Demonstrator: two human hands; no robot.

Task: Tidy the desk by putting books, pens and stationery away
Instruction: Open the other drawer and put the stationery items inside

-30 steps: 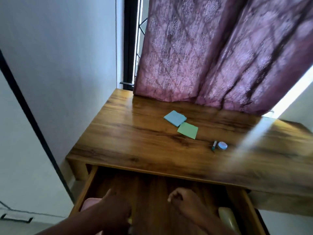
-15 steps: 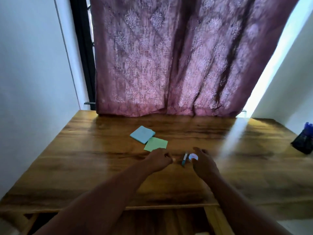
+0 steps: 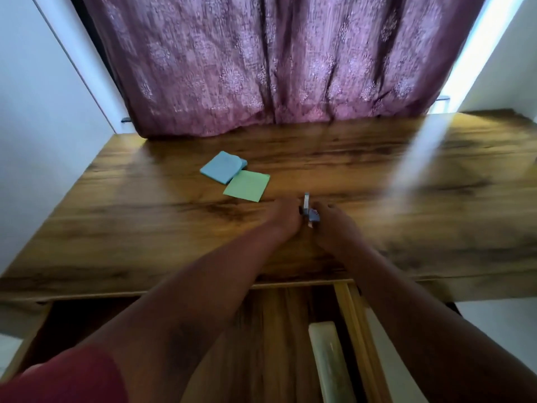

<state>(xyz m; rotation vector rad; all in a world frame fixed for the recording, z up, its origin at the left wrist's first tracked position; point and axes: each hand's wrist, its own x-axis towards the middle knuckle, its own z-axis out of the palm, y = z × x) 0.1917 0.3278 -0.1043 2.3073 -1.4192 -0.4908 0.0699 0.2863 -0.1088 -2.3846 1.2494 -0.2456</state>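
Both of my hands meet at the middle of the wooden desk (image 3: 145, 228). My left hand (image 3: 283, 219) is closed around a small white and teal pen-like piece (image 3: 306, 199) that sticks up between the hands. My right hand (image 3: 334, 228) pinches a small round blue item (image 3: 313, 215) right beside it. A blue sticky-note pad (image 3: 222, 167) and a green sticky-note pad (image 3: 247, 186) lie flat just behind and to the left of my hands, touching each other at a corner.
The desk drawer (image 3: 357, 330) stands open under the front edge, with a pale long object (image 3: 328, 362) lying along its right side. A purple patterned curtain (image 3: 276, 68) hangs along the desk's back edge. White walls flank both sides.
My hands came up out of the drawer to the two small items on the desk, closed on them and lifted them off the surface. The view swung to face the desk straight on.
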